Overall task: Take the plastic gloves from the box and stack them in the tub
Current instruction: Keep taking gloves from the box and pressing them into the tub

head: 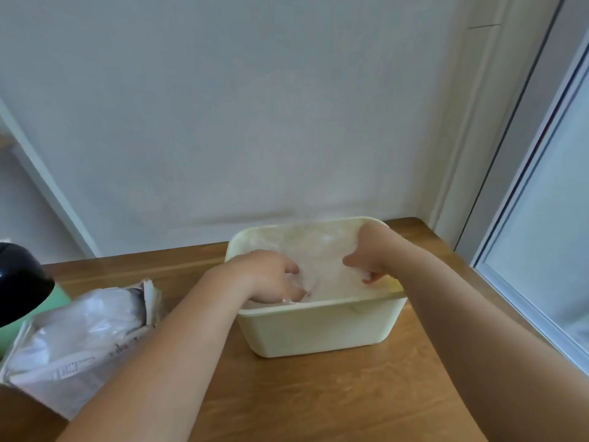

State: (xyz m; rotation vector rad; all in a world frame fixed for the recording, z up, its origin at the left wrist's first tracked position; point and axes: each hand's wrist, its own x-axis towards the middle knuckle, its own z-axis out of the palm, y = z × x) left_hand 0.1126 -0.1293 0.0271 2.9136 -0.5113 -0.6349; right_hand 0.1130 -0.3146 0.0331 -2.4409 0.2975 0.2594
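Note:
A cream plastic tub (318, 327) stands on the wooden table at the centre right. Clear plastic gloves (322, 263) lie inside it, thin and hard to tell apart. Both my hands reach down into the tub. My left hand (271, 275) is at the tub's near left corner with its fingers curled into the plastic. My right hand (371, 256) is at the right side, fingertips pinching a glove. The torn glove box (79, 342) lies on the table at the left, open, with more clear gloves spilling from it.
A black and green object (19, 288) sits at the far left edge behind the box. The wooden table (318, 393) ends at a white wall behind and a window frame (526, 282) on the right.

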